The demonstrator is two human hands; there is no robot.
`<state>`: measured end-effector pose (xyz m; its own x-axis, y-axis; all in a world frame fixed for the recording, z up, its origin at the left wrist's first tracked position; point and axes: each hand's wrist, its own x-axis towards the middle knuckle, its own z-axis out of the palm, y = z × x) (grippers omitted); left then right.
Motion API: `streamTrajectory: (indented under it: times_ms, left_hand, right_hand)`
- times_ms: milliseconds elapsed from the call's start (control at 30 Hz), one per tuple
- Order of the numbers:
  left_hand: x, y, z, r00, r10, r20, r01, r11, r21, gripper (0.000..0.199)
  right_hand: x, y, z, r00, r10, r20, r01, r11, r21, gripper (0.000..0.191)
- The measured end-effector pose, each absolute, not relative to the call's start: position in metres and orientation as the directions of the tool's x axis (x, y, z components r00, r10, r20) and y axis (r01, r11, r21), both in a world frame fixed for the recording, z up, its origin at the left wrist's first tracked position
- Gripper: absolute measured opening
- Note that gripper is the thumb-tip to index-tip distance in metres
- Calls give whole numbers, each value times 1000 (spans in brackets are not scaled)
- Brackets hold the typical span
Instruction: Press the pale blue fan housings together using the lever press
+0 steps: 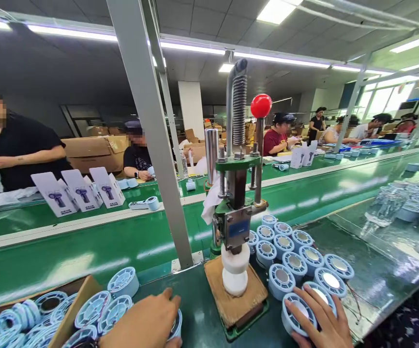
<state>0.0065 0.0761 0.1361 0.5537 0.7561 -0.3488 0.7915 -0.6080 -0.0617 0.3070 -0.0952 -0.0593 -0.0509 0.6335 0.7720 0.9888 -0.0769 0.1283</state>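
Note:
My left hand (144, 319), low at centre-left, has its thumb and fingers around a round light-blue housing (176, 326), mostly hidden behind it. Beside this hand are more light-blue housings (123, 281). My right hand (327, 321) is closed on a light-blue housing with a silver disc (293, 316) at the front of a group of similar housings (281, 278). Between my hands stands a hand press (239, 222) with a red ball knob (261, 105). Its white round pusher (235, 261) sits above a white round block (234, 282) on a wooden base (215, 285).
A cardboard box (75, 309) of light-blue parts is at lower left. A grey post (151, 121) rises beside the press. Beyond runs a green conveyor belt (122, 241), with printed white boxes (81, 191) and several people seated or standing behind. A plastic bottle (381, 208) lies at right.

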Motion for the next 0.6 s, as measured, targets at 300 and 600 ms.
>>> streamTrajectory:
  times_ms: [300, 600]
  left_hand:
    - [-1, 38, 97, 447, 880, -161, 893, -429, 137, 59]
    - [-11, -7, 54, 308, 951, -37, 864, -263, 429, 72]
  right_hand:
    - [341, -90, -45, -141, 602, 786, 980, -30, 199, 43]
    - [351, -99, -45, 32, 597, 801, 999, 0, -39, 38]
